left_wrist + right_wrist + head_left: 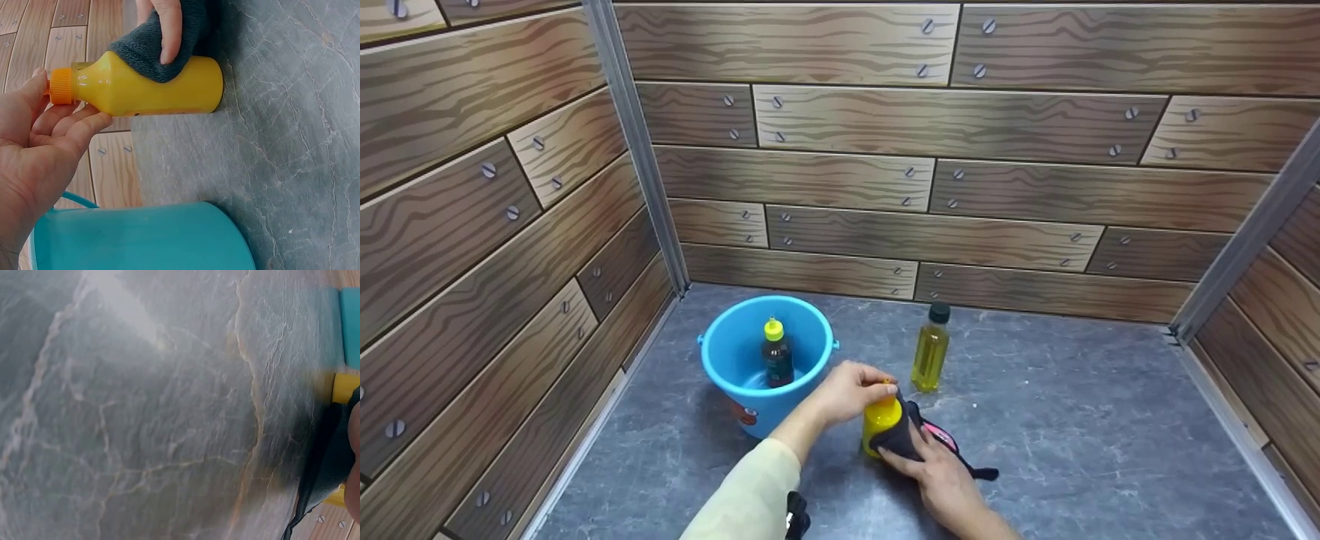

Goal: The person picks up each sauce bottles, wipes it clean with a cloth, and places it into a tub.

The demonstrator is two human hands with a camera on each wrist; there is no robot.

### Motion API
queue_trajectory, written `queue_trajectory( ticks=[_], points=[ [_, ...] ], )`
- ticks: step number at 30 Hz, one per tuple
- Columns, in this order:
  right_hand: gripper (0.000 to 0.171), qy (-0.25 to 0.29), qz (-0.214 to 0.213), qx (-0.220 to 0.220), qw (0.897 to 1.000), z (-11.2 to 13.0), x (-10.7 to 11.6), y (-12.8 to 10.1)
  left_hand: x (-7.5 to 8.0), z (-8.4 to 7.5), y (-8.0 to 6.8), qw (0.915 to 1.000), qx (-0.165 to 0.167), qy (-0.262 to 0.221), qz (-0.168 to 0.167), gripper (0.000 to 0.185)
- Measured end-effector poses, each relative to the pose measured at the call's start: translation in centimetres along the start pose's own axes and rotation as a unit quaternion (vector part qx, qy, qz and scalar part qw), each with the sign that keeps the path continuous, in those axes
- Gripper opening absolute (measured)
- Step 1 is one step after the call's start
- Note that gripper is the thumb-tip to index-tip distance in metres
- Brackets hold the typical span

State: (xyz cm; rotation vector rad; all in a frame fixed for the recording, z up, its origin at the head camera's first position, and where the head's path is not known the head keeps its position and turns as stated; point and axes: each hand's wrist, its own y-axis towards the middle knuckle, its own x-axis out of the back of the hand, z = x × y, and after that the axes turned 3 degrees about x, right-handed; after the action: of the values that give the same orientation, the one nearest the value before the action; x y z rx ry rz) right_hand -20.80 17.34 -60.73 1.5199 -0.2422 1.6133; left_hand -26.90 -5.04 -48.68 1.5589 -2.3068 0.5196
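A yellow squeeze bottle with an orange cap stands upright on the floor, right of the blue bucket. My left hand pinches the top of its cap between thumb and fingers; the cap shows clearly in the left wrist view. With my right hand I hold a dark cloth against the bottle's side, fingers laid over the fabric. The cloth's loose end, with a pink patch, trails to the right. Only a sliver of the right hand enters the right wrist view.
The blue bucket holds a dark bottle with a yellow cap. Behind the yellow bottle stands a clear bottle of yellowish liquid with a black cap. Wood-patterned walls enclose the grey marbled surface at the back and sides.
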Motion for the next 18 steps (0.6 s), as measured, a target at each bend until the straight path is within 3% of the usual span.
queue_trajectory(
  ticks=[7, 12, 18],
  points=[
    [0.074, -0.005, 0.073, -0.029, 0.997, 0.3, 0.6, 0.0, -0.2, 0.2, 0.1, 0.9995, -0.030, 0.009, -0.005, 0.027],
    [0.074, -0.016, 0.114, -0.057, 0.992, 0.3, 0.9, 0.0, -0.3, 0.3, 0.1, 0.9993, -0.033, 0.010, -0.013, 0.026],
    [0.073, -0.029, 0.132, -0.135, 0.982, -0.1, 1.6, -0.3, -0.3, 0.4, 0.1, 0.9994, -0.030, 0.000, -0.016, 0.023]
  ],
)
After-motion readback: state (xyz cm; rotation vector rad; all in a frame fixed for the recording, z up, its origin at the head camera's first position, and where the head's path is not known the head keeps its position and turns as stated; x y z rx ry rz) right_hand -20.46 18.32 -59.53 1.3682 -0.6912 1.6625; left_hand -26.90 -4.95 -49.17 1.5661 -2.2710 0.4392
